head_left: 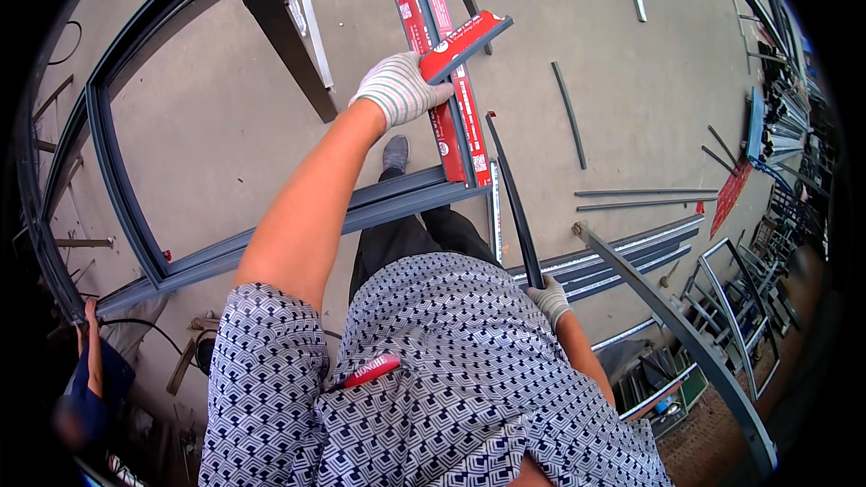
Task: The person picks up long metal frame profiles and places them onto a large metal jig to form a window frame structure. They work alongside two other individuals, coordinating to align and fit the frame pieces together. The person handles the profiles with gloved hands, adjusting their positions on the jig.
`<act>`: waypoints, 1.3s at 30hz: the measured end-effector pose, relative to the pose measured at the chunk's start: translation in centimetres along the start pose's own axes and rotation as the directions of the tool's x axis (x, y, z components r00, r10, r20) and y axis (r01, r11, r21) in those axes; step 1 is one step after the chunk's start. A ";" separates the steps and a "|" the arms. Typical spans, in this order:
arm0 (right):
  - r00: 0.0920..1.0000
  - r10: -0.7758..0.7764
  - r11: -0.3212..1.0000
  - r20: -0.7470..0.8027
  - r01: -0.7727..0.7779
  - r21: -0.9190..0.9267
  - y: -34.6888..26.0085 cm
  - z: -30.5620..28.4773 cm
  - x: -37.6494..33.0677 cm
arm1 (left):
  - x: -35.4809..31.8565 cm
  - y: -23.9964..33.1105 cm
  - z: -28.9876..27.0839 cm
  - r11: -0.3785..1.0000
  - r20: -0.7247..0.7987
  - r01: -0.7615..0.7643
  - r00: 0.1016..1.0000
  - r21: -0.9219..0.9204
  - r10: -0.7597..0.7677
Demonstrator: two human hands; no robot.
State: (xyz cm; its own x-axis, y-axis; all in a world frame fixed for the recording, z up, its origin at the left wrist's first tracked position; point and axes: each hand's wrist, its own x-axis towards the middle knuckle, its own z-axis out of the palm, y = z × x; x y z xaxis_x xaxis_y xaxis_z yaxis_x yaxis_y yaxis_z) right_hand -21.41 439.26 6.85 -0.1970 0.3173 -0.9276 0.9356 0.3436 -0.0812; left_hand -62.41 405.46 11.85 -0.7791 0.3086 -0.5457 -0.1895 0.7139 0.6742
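My left hand (397, 90), in a striped knit glove, is closed round a short grey profile offcut (469, 43) with red film on one face. It lies aslant over the upright bar (458, 140) of a large grey metal window frame (307, 225), also covered in red film; whether the two touch I cannot tell. Low at my right side, my gloved right hand (548, 300) is closed on the lower end of a long, thin dark strip (510, 189). The strip rises toward the frame's corner, and its far end has a small red tip.
Loose grey bars (645, 199) and a stack of profiles (622, 252) lie on the floor to the right. A long beam (677, 334) slants across there, near piled frames (744, 316). At the far left, a co-worker's arm (93, 343) reaches to the frame's corner.
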 end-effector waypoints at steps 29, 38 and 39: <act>0.999 -0.044 0.999 0.014 0.044 0.002 2.7 -2.2 2.7 | 0.1 -1.7 0.5 0.997 0.001 -0.029 1.000 -0.075 0.030; 0.994 -0.109 0.988 -0.022 0.106 -0.115 5.0 -3.5 4.4 | -3.4 -0.4 -0.2 0.988 -0.139 0.081 0.988 0.129 -0.063; 0.992 -0.119 0.984 -0.038 0.113 -0.139 5.1 -3.7 4.6 | -4.2 0.1 -0.3 0.980 -0.148 0.107 0.986 0.169 -0.083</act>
State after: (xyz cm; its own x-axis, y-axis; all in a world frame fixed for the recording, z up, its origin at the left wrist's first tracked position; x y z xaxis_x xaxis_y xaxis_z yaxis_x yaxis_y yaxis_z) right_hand -18.65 445.71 3.48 -0.3180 0.3079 -0.8967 0.8577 0.4964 -0.1337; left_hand -59.33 404.08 14.35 -0.8404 0.1522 -0.5201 -0.1686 0.8386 0.5180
